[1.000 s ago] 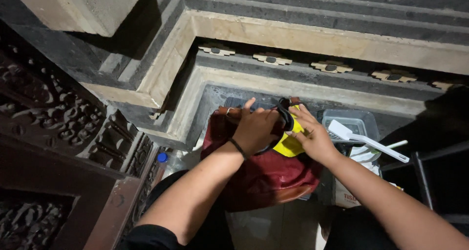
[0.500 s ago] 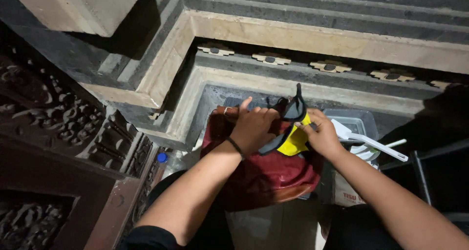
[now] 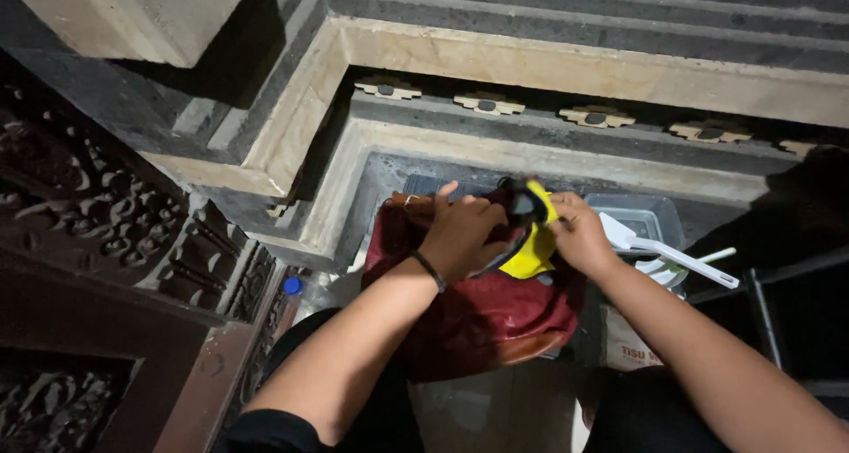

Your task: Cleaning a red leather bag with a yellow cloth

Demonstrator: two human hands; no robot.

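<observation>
A clear plastic tub (image 3: 650, 218) and white-handled utensils (image 3: 672, 257) sit just right of the red bag (image 3: 486, 316), below carved stone ledges (image 3: 495, 64). Over the bag's mouth, the left hand (image 3: 460, 234) and right hand (image 3: 579, 234) both grip a yellow-and-black item (image 3: 533, 245), seemingly a cloth or pouch, running upper right to lower left.

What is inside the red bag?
A yellow cloth pokes from the soft red fabric bag, held by both hands, left hand and right hand. Deeper inside is covered.
</observation>
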